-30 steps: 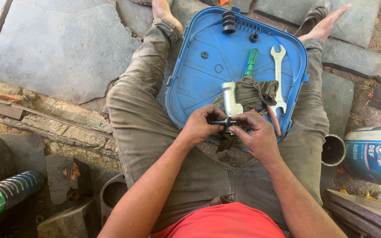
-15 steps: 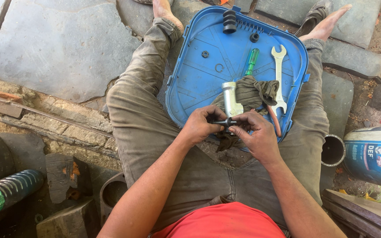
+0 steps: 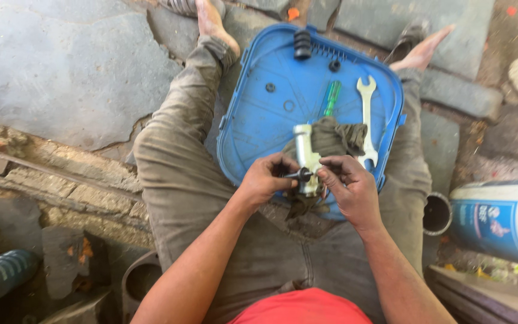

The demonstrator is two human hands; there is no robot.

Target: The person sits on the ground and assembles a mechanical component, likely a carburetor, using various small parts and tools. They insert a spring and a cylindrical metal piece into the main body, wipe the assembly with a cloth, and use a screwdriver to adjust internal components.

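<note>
Both hands, left (image 3: 266, 180) and right (image 3: 348, 187), pinch the metal cylinder (image 3: 306, 161) (rigid, heavy, likely greasy); best gripped around its body.

The lower end of the pale metal cylinder (image 3: 304, 157) is hidden behind the left hand (image 3: 266, 180) and right hand (image 3: 350, 187). A dirty rag (image 3: 334, 137) covers part of the green-handled screwdriver (image 3: 331, 99). The blue-and-white drum (image 3: 499, 219) runs off the right edge.

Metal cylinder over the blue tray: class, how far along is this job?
Done: wrench and green-handled screwdriver lie laid out on the blue tray. In hand: left hand and right hand work a small dark part at the metal cylinder. Left: black parts sit unused.
</note>
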